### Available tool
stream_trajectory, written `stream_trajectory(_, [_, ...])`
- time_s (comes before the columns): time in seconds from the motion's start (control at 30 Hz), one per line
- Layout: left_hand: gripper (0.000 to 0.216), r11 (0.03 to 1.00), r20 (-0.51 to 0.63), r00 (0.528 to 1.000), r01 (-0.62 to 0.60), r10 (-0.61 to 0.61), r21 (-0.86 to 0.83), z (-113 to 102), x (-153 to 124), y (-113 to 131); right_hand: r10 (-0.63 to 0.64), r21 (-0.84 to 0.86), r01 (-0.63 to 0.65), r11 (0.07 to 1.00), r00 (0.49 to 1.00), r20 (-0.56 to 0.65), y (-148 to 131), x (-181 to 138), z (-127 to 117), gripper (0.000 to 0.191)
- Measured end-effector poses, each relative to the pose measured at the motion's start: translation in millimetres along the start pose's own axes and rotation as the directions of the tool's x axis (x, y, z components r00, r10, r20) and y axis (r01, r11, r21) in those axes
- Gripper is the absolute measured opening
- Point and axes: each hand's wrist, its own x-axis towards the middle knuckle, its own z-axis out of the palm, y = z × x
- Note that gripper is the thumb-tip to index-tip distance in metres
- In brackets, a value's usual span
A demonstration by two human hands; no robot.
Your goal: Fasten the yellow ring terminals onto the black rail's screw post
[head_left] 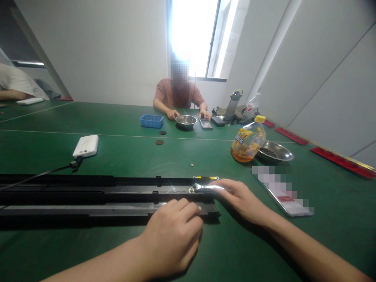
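Two long black rails (126, 189) lie side by side on the green table, running off to the left. My right hand (239, 197) is closed around a silver wrench (210, 187). The wrench's jaw reaches a small brass-coloured nut (191, 190) in the channel of the farther rail; I cannot tell whether it grips the nut. My left hand (176, 231) is curled over the nearer rail close to its right end, and what its fingers hold is hidden. Behind the farther rail shows a short yellow wire with ring terminals (206, 178).
A loose small ring (192, 165) lies beyond the rails. At the right are a phone (286, 197), an orange drink bottle (246, 141) and a steel bowl (279, 152). A white power bank (86, 146) with a black cable sits left. A person (179, 94) sits opposite.
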Motion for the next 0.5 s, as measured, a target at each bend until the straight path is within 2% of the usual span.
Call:
stream_trajectory(0.27, [0.008,1.000,0.017,1.000,0.007,-0.007,-0.008,1,-1,0,-0.009,-0.013,0.009,1.000,1.000,0.025,0,0,1,0.034])
stream_trajectory(0.5, [0.009,1.000,0.010,1.000,0.005,-0.005,-0.016,1,-1,0,-0.004,-0.002,0.004,1.000,0.998,0.069,3,2,-9,0.038])
